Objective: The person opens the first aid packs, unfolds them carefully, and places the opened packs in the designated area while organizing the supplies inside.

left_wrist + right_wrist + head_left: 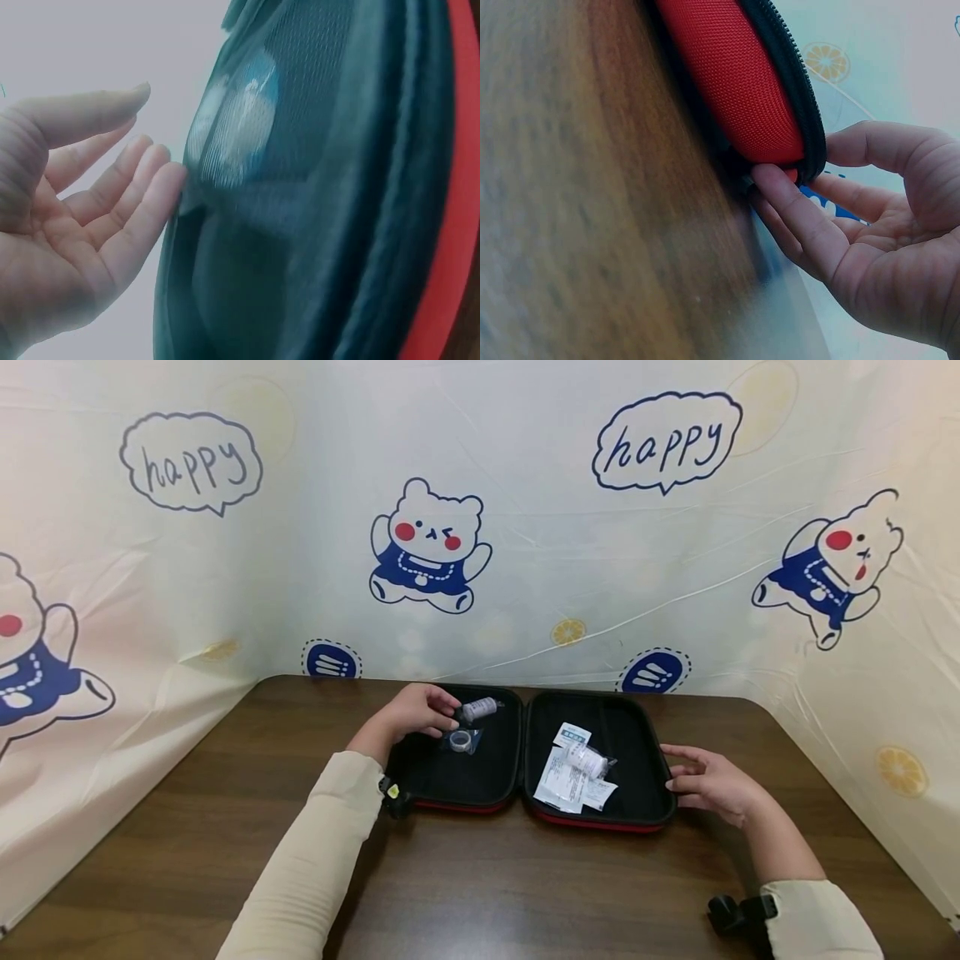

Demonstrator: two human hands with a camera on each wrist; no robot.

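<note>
An open zip case (pixel 540 814), black inside with a red shell, lies spread flat on the table. My left hand (pixel 416 710) is over its left half, fingers loosely bent, beside a small clear-wrapped cylinder (pixel 480 708) with a pale label. In the left wrist view, no object sits between thumb and fingers; one fingertip meets the edge of a dark mesh pocket (pixel 300 150). Just below lies a bagged white ring-shaped roll (pixel 460 741). My right hand (pixel 716 785) holds the case's right edge, thumb and fingers around the zipped rim (pixel 810 135).
The right half of the case holds several white printed packets (pixel 558 781) and a white roll in clear wrap (pixel 587 760). Beneath is a brown wooden table (pixel 480 893). A printed cartoon curtain (pixel 525 527) hangs behind and along both sides.
</note>
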